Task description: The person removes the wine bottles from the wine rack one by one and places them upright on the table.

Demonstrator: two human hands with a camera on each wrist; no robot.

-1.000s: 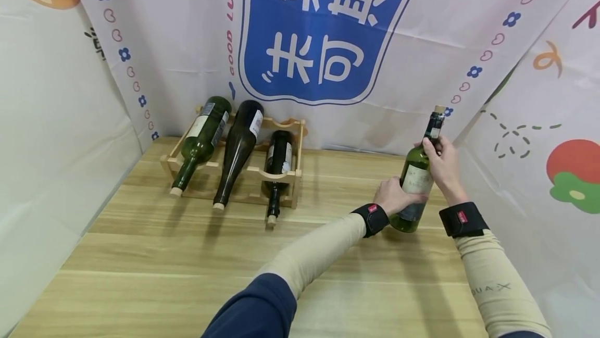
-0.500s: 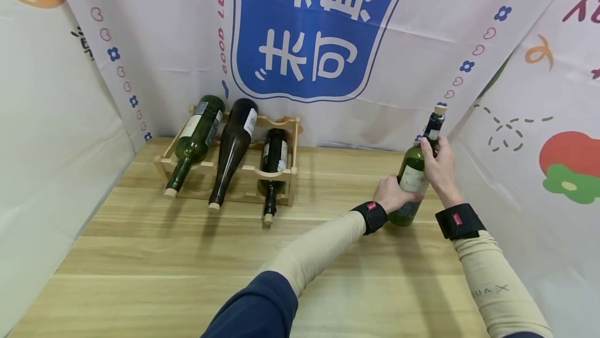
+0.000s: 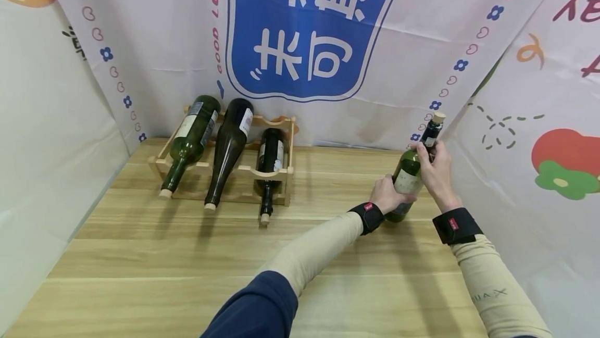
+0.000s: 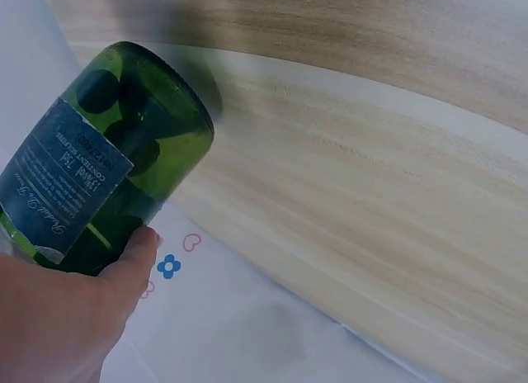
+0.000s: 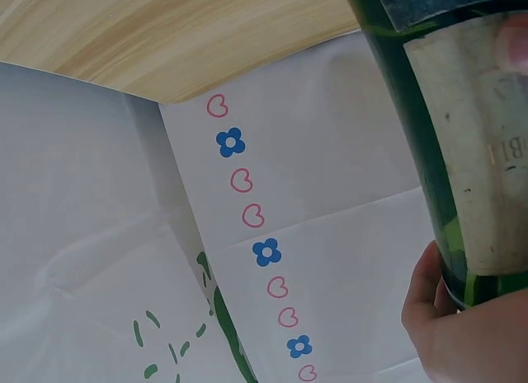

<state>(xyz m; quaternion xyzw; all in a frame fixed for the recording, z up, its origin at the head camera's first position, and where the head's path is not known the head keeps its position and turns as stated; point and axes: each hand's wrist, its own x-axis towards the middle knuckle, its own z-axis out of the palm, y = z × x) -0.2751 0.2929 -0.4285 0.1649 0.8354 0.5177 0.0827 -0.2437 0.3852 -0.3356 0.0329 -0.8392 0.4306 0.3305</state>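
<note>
A green wine bottle (image 3: 407,180) with a cream label and a cork in its mouth leans to the right, neck up, at the table's right side. My left hand (image 3: 387,195) grips its lower body, the thumb across the front. Higher up, my right hand (image 3: 436,171) holds it at the shoulder and neck. The left wrist view shows the bottle's base (image 4: 169,94) and a dark lower label (image 4: 62,181), with my left hand (image 4: 70,317) around the body. In the right wrist view, my right hand (image 5: 470,333) curls round the glass below the cream label (image 5: 478,144).
A wooden wine rack (image 3: 244,170) at the back left holds a green bottle (image 3: 187,142), a dark brown bottle (image 3: 229,148) and a smaller dark bottle (image 3: 270,158), corked necks forward. White printed cloth (image 3: 300,57) hangs behind the wooden table (image 3: 187,270) and at both sides.
The head view has shifted slightly, moving the rack left in frame. Both hands keep their hold while the bottle tilts a little further to the right.
</note>
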